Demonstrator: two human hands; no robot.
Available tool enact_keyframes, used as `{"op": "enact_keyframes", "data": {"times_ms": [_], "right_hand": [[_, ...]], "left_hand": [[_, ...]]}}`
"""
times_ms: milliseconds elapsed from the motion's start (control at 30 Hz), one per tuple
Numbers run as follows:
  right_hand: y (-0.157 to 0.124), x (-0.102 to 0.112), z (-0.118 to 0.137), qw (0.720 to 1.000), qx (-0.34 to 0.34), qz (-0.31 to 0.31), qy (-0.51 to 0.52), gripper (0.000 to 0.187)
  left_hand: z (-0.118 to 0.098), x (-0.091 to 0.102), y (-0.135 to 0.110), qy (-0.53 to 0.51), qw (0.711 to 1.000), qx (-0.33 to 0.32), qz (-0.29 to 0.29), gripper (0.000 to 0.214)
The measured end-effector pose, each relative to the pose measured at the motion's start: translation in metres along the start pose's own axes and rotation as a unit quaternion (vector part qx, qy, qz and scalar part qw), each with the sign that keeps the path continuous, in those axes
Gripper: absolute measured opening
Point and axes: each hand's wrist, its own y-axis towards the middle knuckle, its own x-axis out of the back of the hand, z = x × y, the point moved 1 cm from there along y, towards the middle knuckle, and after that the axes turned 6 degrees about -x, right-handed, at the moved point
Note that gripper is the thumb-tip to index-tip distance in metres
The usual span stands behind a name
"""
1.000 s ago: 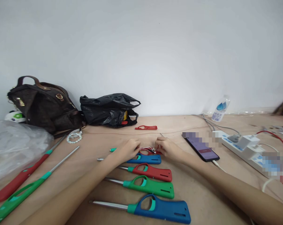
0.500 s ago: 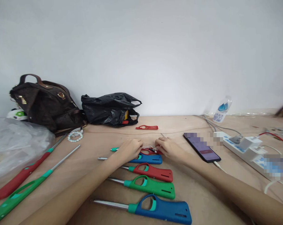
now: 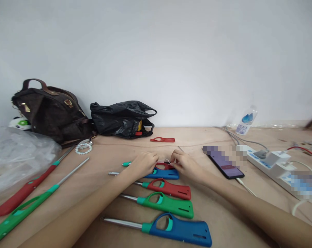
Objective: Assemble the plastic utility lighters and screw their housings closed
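Note:
Between my hands lies an opened red lighter, its inside showing, with a thin white wire above it. My left hand is closed over the front part of this lighter and covers much of it. The thumb and fingers of my right hand are bent together at its rear end, by a small dark part; what they pinch is too small to make out. Just below lies a blue lighter, followed by a red one, a green one and a larger-looking blue one.
A loose red half shell lies beyond my hands. Behind are a black plastic bag and a dark backpack. Two long lighters lie left. A phone, power strip and bottle stand right.
My right hand has shifted slightly, and its thumb now shows below the bent fingers. The white wire sits differently over the opened lighter. My left hand stays in place.

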Motion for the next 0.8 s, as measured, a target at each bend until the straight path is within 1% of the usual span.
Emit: {"op": "enact_keyframes", "data": {"times_ms": [267,500,633,700,800], "right_hand": [[-0.0018,-0.0051,-0.0045,0.999,-0.031,-0.005,0.01,0.014],[-0.0033,-0.0062,-0.0045,1.0,0.004,0.0,-0.006,0.016],[-0.0033,-0.0034,-0.0014,1.0,-0.001,0.008,-0.021,0.013],[-0.0031,-0.0029,-0.001,0.999,0.005,0.018,-0.03,0.013],[-0.0027,-0.0039,-0.0021,0.998,0.032,0.033,-0.052,0.019]], "left_hand": [[0.0011,-0.0019,-0.0007,-0.001,1.0,-0.011,-0.007,0.015],[-0.0004,0.0027,-0.0012,0.007,0.999,-0.03,-0.006,0.015],[-0.0027,0.0071,-0.0015,0.019,0.999,-0.049,-0.002,0.016],[-0.0027,0.0074,-0.0017,0.018,0.998,-0.054,-0.009,0.017],[-0.0014,0.0058,-0.0017,0.004,0.998,-0.059,-0.03,0.021]]}}
